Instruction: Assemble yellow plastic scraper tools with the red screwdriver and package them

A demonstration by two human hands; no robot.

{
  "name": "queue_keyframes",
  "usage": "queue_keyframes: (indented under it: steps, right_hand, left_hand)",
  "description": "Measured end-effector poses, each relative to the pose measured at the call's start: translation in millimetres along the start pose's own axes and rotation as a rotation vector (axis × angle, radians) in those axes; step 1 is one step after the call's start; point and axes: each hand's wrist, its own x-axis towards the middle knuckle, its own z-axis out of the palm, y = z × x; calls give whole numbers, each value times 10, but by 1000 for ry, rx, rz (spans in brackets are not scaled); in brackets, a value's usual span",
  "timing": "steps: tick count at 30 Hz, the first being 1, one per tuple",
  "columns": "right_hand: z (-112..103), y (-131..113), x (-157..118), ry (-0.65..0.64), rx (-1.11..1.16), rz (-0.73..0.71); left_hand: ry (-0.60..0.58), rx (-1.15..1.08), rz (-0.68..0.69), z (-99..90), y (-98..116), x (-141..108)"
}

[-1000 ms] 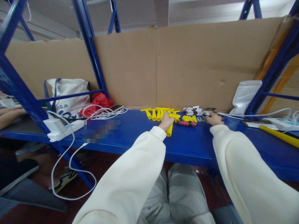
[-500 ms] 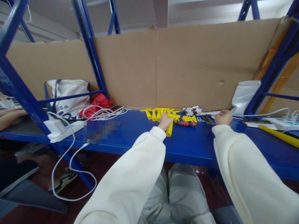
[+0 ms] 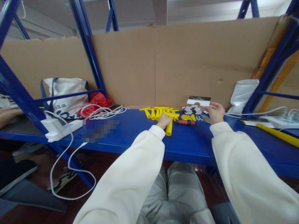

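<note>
My left hand [image 3: 164, 121] is closed on a yellow T-shaped tool [image 3: 168, 128] near the middle of the blue table [image 3: 140, 132]. My right hand [image 3: 215, 112] grips the right edge of a black-and-white card [image 3: 198, 101], raised above a stack of small white-and-black packets [image 3: 192, 110]. Several more yellow T-shaped tools [image 3: 153, 114] lie behind my left hand. Between my hands are a red-and-black handled tool [image 3: 185, 122] and several small yellow pieces [image 3: 187, 117]. Small white bits [image 3: 199, 118] lie beside them.
To the left are a coiled white cable [image 3: 105, 112], a power strip [image 3: 67, 129], a red plastic bag [image 3: 97, 102] and a cloth bag [image 3: 67, 93]. A long yellow object [image 3: 277, 133] lies right. Another person's arm [image 3: 11, 115] shows at the far left. Cardboard [image 3: 187, 62] stands behind.
My right hand has moved slightly left and up, and the card is now raised and tilted into view. My left hand stays on the yellow tool.
</note>
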Motion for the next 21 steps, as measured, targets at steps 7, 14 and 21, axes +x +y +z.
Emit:
queue_keyframes:
  steps: [7, 14, 21]
  right_hand:
    - [56, 10, -75, -284, 155, 161]
    - [39, -26, -138, -473, 151, 170]
    - [9, -10, -114, -581, 113, 169]
  left_hand:
    - [-53, -319, -197, 0, 139, -112]
    - [176, -699, -226, -38, 240, -24]
    - [439, -894, -234, -137, 309, -1]
